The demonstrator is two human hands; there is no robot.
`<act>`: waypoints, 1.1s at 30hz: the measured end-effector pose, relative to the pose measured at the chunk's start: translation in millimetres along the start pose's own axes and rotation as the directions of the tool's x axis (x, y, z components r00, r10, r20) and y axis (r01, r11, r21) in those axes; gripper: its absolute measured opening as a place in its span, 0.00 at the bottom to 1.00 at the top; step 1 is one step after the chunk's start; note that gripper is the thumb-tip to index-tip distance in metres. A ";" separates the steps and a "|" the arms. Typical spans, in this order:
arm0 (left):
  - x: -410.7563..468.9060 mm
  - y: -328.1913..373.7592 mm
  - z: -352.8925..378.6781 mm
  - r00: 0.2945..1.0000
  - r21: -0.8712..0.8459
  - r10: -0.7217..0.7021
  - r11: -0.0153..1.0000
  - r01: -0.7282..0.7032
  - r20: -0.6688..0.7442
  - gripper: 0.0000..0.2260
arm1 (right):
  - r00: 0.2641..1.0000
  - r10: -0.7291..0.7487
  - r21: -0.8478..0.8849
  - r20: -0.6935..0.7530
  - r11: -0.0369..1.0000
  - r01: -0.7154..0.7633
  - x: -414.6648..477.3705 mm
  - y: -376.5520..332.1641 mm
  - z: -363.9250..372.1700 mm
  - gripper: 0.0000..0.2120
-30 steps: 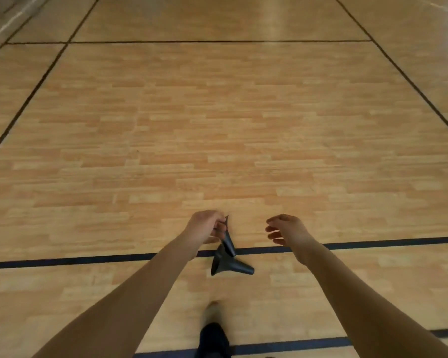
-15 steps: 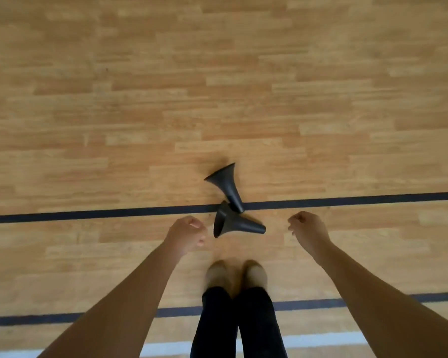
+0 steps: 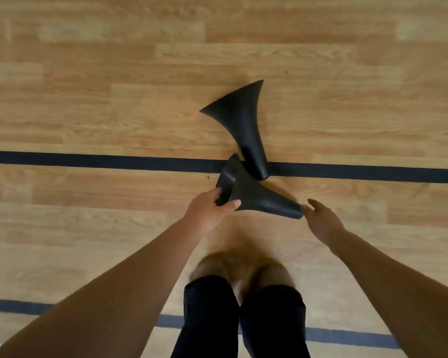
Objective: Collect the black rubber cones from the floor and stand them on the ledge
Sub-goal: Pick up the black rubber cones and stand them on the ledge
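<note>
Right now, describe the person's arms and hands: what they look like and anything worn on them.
The left arm and right arm are bare along all that shows: no sleeves. The left hand and right hand are bare too, with no gloves, and no watch, band or ring shows. Lower down are black trousers and blurred pale shoes.

Feet (image 3: 212, 264) are blurred; the left hand (image 3: 207, 213) covers part of the near cone (image 3: 259, 197).

Both my arms stretched down: left hand (image 3: 208, 211) pinching the near cone (image 3: 259, 197), right hand (image 3: 321, 222) flat, fingertips touching its narrow end.
</note>
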State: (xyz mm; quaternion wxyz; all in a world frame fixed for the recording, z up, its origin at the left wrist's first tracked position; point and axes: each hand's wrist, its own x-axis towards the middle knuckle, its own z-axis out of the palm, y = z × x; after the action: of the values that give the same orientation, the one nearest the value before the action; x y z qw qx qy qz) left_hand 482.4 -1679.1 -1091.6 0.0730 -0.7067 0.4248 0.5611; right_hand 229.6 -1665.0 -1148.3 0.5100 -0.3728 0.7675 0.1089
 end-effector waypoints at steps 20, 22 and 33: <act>-167.6 111.4 -94.7 0.996 -0.411 -0.086 0.909 0.076 -0.008 0.12 | 0.958 0.222 0.627 -0.179 0.777 -0.063 -165.0 -82.7 -114.5 0.11; -212.4 143.1 -116.9 0.998 -0.426 -0.058 0.903 0.050 -0.007 0.15 | 0.960 0.230 0.732 -0.160 0.680 -0.041 -210.3 -98.2 -149.0 0.08; -445.8 277.1 -218.4 0.968 -0.591 0.235 0.769 -0.243 -0.093 0.13 | 0.980 -0.176 0.995 -0.089 -0.051 0.081 -454.7 -170.6 -302.5 0.29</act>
State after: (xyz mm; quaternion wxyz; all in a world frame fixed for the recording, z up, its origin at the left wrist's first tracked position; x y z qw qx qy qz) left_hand 448.8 -1748.8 -528.4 -0.2281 -0.6376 0.3132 0.6658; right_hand 225.7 -1740.0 -581.1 0.6543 0.0420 0.5549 -0.5120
